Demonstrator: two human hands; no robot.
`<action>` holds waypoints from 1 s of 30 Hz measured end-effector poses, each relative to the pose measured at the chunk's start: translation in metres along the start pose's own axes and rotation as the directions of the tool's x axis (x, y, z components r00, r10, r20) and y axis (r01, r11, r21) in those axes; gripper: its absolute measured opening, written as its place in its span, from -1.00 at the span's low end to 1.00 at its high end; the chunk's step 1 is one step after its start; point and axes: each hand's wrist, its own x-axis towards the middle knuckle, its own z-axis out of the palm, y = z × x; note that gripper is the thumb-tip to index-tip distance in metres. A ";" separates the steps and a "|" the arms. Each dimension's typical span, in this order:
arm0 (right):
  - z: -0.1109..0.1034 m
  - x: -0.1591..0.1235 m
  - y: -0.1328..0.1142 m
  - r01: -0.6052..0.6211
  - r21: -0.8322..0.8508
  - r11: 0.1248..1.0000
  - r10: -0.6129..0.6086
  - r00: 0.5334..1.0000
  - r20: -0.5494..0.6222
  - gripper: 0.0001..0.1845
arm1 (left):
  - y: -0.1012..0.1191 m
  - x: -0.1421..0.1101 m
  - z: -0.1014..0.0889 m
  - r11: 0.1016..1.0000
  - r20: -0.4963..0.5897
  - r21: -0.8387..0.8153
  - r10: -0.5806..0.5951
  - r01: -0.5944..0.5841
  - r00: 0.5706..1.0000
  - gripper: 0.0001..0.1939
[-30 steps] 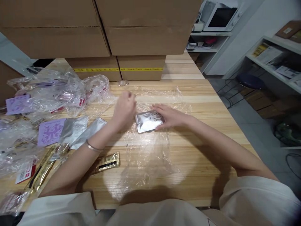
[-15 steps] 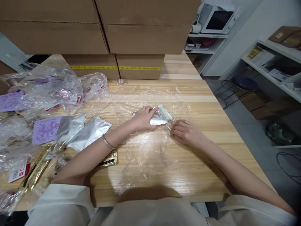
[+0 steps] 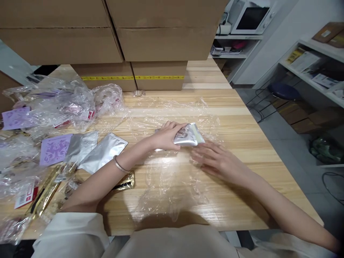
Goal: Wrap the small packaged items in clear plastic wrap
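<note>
My left hand (image 3: 168, 135) grips a silver foil pouch (image 3: 189, 135) tilted up off the wooden table (image 3: 242, 150), on top of a sheet of clear plastic film (image 3: 166, 179). Just below and right of the pouch, my right hand (image 3: 215, 159) lies flat on the film with its fingers stretched out, a little blurred. More silver pouches (image 3: 103, 152) and a purple patterned card (image 3: 55, 148) rest to the left of my left forearm. A gold sachet (image 3: 125, 182) sits under that forearm.
Stacked cardboard boxes (image 3: 161, 43) stand along the table's far edge. Crumpled clear bags (image 3: 67, 104) and gold sachets (image 3: 45, 195) pile up at the left. Shelves (image 3: 317, 71) and a blue stool (image 3: 285, 91) are off to the right of the table.
My left hand took hold of the silver pouch and tipped it up. My right hand let go of it, drew back and now lies flat on the film.
</note>
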 end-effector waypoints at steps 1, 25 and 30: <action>0.003 0.001 -0.005 0.059 0.012 0.998 -0.059 0.998 -0.015 -0.49 | 0.006 0.002 0.004 1.000 0.023 0.005 0.028 -0.028 0.999 0.03; 0.026 0.073 0.014 -0.666 0.429 0.610 0.766 0.634 -0.105 -0.77 | -0.007 -0.123 -0.024 0.973 -0.609 -0.052 0.147 -0.224 0.779 -0.95; 0.024 0.080 0.010 -0.735 0.260 0.626 0.775 0.625 -0.097 -0.73 | 0.020 -0.131 0.006 0.749 -0.261 0.260 0.662 -0.610 0.703 -0.87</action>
